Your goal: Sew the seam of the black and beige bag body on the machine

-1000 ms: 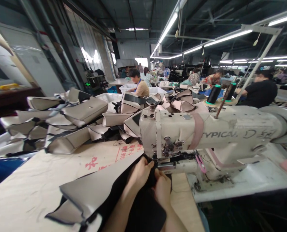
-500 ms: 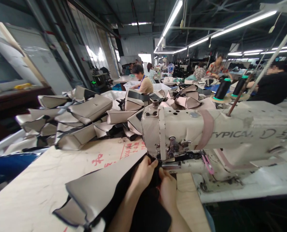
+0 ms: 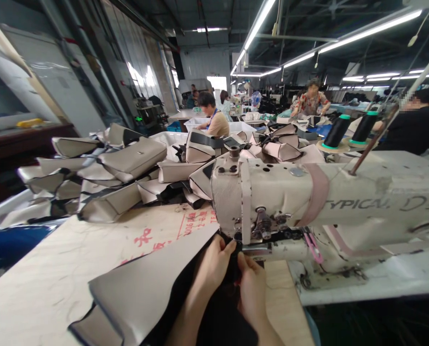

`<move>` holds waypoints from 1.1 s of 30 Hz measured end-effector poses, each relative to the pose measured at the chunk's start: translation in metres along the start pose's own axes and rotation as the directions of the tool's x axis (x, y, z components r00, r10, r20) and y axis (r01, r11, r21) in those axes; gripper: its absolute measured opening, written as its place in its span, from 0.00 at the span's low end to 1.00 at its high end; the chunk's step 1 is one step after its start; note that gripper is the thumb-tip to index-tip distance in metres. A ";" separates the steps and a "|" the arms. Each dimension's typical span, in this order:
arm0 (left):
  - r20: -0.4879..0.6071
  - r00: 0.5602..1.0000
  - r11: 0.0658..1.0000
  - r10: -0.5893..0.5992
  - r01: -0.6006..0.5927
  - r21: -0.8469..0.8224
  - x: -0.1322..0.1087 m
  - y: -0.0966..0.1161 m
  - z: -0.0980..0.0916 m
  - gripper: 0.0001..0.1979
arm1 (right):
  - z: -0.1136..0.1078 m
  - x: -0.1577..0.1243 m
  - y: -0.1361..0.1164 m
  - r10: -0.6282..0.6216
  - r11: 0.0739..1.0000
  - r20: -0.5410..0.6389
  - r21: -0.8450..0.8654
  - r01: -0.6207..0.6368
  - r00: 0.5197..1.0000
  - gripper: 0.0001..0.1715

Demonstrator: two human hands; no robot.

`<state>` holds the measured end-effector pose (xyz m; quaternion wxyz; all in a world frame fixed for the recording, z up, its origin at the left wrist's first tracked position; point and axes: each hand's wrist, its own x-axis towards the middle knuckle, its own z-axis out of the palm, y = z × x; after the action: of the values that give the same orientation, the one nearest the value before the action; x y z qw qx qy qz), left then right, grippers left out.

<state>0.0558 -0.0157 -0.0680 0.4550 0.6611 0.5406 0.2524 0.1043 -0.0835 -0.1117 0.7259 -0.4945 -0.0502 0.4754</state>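
Note:
A beige bag piece [image 3: 138, 283] with black edging and a black inner side lies across the wooden table, its narrow end under the head of the sewing machine [image 3: 272, 192]. My left hand [image 3: 216, 259] grips the black edge of this piece close to the needle area, thumb pressed against the fingers. Just to the right, my right hand [image 3: 250, 283] pinches the black material from the other side; a small red spot shows by its fingers. The needle and the exact edge are hidden behind the machine head and my fingers.
Several beige and black bag pieces [image 3: 128, 163] are heaped behind the wooden tabletop [image 3: 37, 274], which bears red writing. Two black thread spools [image 3: 337, 132] stand behind the machine. Pink-handled snips [image 3: 313, 245] hang at its arm. Co-workers sit and stand farther back.
The bag piece's wide end has shifted slightly left and down. Both hands keep their hold near the machine head. The view has moved a little, and a co-worker in a patterned shirt is more upright.

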 end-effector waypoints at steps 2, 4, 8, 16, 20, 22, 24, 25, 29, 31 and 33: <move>0.007 1.000 1.000 0.002 -0.002 -0.006 0.000 0.001 0.000 0.11 | -0.001 0.000 0.000 -0.004 1.000 -0.018 -0.010 0.003 1.000 0.20; 0.009 1.000 1.000 0.002 -0.001 -0.011 -0.001 0.001 0.000 0.11 | -0.002 0.000 0.000 -0.008 1.000 -0.026 -0.018 0.008 1.000 0.20; -0.002 1.000 1.000 -0.012 0.012 -0.013 -0.001 -0.001 0.002 0.11 | -0.004 0.001 0.000 -0.010 1.000 -0.029 -0.024 0.009 1.000 0.22; -0.058 0.998 0.999 -0.035 0.035 0.008 0.004 -0.006 0.004 0.10 | -0.004 0.002 -0.002 -0.022 0.999 -0.050 -0.041 0.020 0.999 0.23; -0.066 0.997 0.999 -0.046 0.047 0.011 0.008 -0.006 0.005 0.11 | -0.003 0.006 -0.005 -0.061 0.993 -0.081 -0.101 0.053 0.995 0.23; -0.071 0.996 0.998 -0.056 0.057 0.012 0.010 -0.005 0.005 0.11 | -0.001 0.007 -0.005 -0.087 0.986 -0.074 -0.148 0.076 0.993 0.25; -0.069 0.996 0.998 -0.063 0.064 0.016 0.010 -0.003 0.004 0.12 | 0.001 0.007 -0.006 -0.113 0.974 -0.046 -0.202 0.102 0.993 0.27; -0.065 0.996 0.998 -0.065 0.066 0.018 0.010 -0.002 0.003 0.12 | 0.001 0.006 -0.007 -0.125 0.966 -0.023 -0.231 0.117 0.992 0.27; -0.043 0.998 0.998 -0.056 0.057 0.015 0.009 0.001 0.001 0.11 | -0.026 -0.002 -0.031 -0.171 0.903 0.118 -0.378 0.203 0.978 0.26; -0.045 0.998 0.999 -0.051 0.052 0.011 0.008 0.002 0.000 0.11 | -0.065 -0.004 -0.062 -0.370 0.719 0.169 -0.571 0.396 0.914 0.24; -0.050 0.998 0.999 -0.048 0.049 0.005 0.008 0.000 0.000 0.12 | -0.119 -0.002 -0.104 -0.762 0.269 0.206 -0.762 0.590 0.614 0.20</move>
<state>0.0584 -0.0080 -0.0689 0.4453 0.6427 0.5685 0.2560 0.2350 -0.1711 -0.0914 0.5705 -0.7275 -0.3811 -0.0063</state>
